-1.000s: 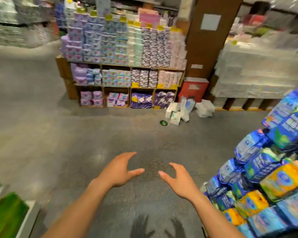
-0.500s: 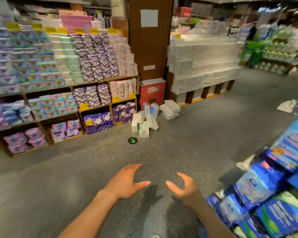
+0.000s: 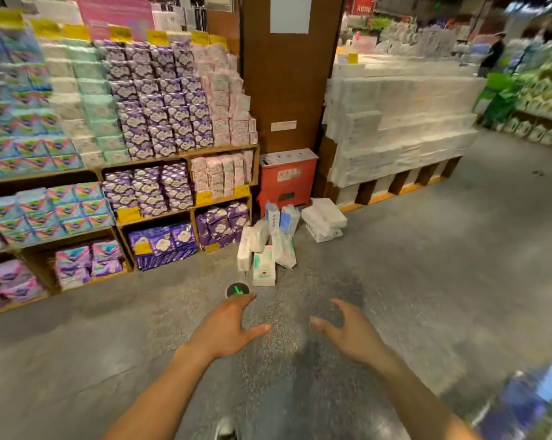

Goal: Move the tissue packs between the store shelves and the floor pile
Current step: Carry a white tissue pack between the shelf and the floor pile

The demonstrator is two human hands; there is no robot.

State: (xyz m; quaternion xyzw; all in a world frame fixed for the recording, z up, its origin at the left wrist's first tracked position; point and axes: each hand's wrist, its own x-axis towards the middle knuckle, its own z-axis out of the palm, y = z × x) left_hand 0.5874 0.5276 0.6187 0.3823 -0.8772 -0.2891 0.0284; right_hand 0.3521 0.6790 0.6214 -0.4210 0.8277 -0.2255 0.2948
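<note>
The grey speckled floor (image 3: 443, 281) fills the lower half of my view. The store shelves (image 3: 217, 150) stand on my left: wooden compartments packed with purple, pink, green and blue tissue packs, with yellow price tags on the shelf edges. On the right, a broad stack of white wrapped packs (image 3: 395, 122) sits on a low wooden base. A brown pillar (image 3: 284, 90) rises between the shelves and that stack. A red box (image 3: 287, 181) stands against the foot of the pillar.

The floor pile (image 3: 268, 249) lies just in front of the red box, beside the right end of the lowest shelf. It is made of white, pale green and pale blue tissue packs, some upright and some leaning. Two flat white packs (image 3: 324, 219) lie stacked just to its right.

My left hand (image 3: 227, 328) and right hand (image 3: 351, 335) are held out over the floor, short of the pile. They are apart, palms turned toward each other, fingers spread and loosely bent, holding nothing.

A round floor marker with a green arrow (image 3: 237, 289) lies between my left hand and the pile.
</note>
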